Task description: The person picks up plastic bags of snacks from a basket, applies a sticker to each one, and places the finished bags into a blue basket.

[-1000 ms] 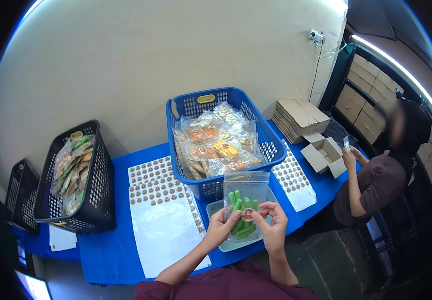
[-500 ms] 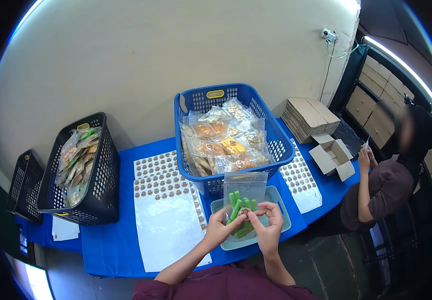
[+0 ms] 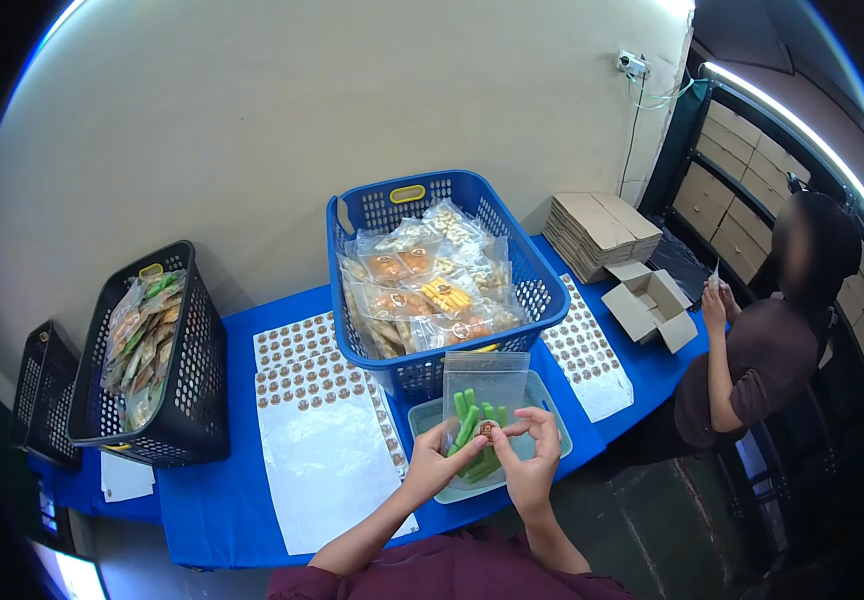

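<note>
A clear zip bag (image 3: 486,376) with green sticks (image 3: 465,412) inside is held above a pale green tray (image 3: 557,425). A round brown sticker (image 3: 486,430) shows on the bag's front between my thumbs. My left hand (image 3: 438,460) pinches the left side of the bag, its thumb at the sticker. From the right, my right hand (image 3: 532,455) has its thumb on the sticker's edge and its fingers curled near the bag's side.
A blue basket (image 3: 552,300) holds filled bags. Sticker sheets (image 3: 327,470) lie beside it. Black baskets (image 3: 214,380) stand left. Stacked cardboard (image 3: 602,225), an open box (image 3: 652,300) and a co-worker (image 3: 762,360) holding a small item are at right.
The whole view has shifted slightly, so the baskets and boxes appear further left. My thumbs have moved slightly around the sticker, which now shows more fully.
</note>
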Demonstrator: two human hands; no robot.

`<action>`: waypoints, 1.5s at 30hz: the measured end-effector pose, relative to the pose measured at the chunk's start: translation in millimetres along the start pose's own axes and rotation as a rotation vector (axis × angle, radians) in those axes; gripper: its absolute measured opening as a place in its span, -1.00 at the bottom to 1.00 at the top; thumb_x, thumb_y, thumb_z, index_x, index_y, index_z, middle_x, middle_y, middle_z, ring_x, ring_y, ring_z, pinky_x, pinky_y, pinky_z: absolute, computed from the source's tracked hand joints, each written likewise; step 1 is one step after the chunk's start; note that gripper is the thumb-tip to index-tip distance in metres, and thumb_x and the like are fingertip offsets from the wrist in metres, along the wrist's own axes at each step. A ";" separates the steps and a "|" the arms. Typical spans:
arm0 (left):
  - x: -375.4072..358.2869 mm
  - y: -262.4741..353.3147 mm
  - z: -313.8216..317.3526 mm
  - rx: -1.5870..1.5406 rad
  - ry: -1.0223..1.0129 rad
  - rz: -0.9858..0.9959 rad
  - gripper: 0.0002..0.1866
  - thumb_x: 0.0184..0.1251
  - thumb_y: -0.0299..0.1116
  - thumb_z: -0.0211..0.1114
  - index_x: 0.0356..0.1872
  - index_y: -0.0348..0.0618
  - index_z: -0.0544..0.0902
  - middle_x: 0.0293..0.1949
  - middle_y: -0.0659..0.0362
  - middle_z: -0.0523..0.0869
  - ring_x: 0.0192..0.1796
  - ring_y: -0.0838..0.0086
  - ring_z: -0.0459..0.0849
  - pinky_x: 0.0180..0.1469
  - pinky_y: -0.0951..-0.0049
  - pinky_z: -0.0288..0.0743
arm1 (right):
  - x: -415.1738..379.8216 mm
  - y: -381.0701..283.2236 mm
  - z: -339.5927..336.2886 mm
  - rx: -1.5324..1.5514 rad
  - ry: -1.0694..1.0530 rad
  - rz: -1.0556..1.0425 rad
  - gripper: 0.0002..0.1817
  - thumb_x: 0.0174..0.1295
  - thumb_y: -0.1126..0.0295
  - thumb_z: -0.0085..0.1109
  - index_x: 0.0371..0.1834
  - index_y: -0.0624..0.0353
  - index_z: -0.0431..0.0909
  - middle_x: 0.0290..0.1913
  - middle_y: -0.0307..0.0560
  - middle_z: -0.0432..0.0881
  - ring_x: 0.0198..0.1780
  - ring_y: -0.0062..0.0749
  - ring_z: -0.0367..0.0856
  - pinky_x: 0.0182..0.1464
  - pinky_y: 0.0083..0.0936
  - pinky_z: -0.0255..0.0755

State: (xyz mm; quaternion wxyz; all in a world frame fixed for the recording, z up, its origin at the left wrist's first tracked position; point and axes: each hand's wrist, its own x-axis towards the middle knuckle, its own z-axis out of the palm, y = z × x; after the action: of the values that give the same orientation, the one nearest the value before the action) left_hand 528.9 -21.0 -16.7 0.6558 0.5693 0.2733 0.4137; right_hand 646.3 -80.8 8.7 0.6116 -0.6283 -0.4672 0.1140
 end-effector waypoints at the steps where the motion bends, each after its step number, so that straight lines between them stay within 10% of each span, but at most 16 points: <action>1: -0.4 0.9 0.7 -0.008 0.002 -0.006 -0.62 0.13 -0.31 0.31 -0.08 -0.33 0.52 -0.28 0.17 0.64 -0.29 0.67 0.55 -0.27 0.65 0.44 | -0.6 -0.6 -0.4 -0.026 0.008 -0.017 -0.64 -0.06 0.51 0.25 -0.17 0.14 0.38 -0.50 -0.30 0.59 -0.28 -0.61 0.49 0.09 -0.40 -0.05; 9: -5.5 -4.5 2.2 -0.052 0.001 -0.027 -0.70 0.19 -0.35 0.25 -0.11 -0.33 0.53 -0.27 0.19 0.64 -0.27 0.67 0.56 -0.26 0.66 0.44 | -6.3 -10.0 -5.3 -0.275 0.036 -0.058 -0.52 -0.14 0.48 0.33 -0.11 0.16 0.34 -0.42 -0.29 0.50 -0.36 -0.56 0.37 0.02 -0.42 0.05; 16: -12.8 1.2 -11.3 -0.096 -0.060 -0.118 -0.75 0.24 -0.34 0.20 -0.16 -0.31 0.53 -0.28 0.23 0.63 -0.26 0.67 0.55 -0.22 0.65 0.44 | 7.6 10.3 -8.4 0.682 -0.360 0.422 -0.41 -0.08 0.46 0.35 0.03 0.22 0.27 -0.06 -0.13 0.41 -0.04 -0.54 0.39 0.03 -0.54 0.28; 21: -19.6 -7.0 -30.1 0.062 -0.038 -0.075 -0.75 0.25 -0.32 0.19 -0.20 -0.32 0.54 -0.31 0.23 0.63 -0.29 0.69 0.54 -0.28 0.65 0.42 | -2.3 6.0 10.8 0.649 -0.450 0.465 -0.72 0.08 0.47 0.22 -0.14 0.29 0.45 -0.22 -0.18 0.57 -0.18 -0.61 0.51 -0.11 -0.67 0.37; 45: -82.6 17.5 -138.5 0.073 0.109 -0.072 -0.68 0.07 -0.43 0.34 -0.15 -0.33 0.52 -0.25 0.16 0.63 -0.23 0.58 0.57 -0.17 0.58 0.46 | -65.9 -27.3 132.0 0.509 -0.357 0.325 -0.83 0.14 0.37 0.17 -0.43 0.28 0.52 -0.46 -0.22 0.58 -0.40 -0.69 0.47 -0.32 -0.70 0.34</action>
State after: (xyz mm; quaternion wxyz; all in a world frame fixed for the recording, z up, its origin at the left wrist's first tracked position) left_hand 368.0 -19.2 -37.0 0.6334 0.5592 0.3435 0.4101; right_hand 504.3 -46.4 -25.5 0.6311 -0.4920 -0.4171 0.4310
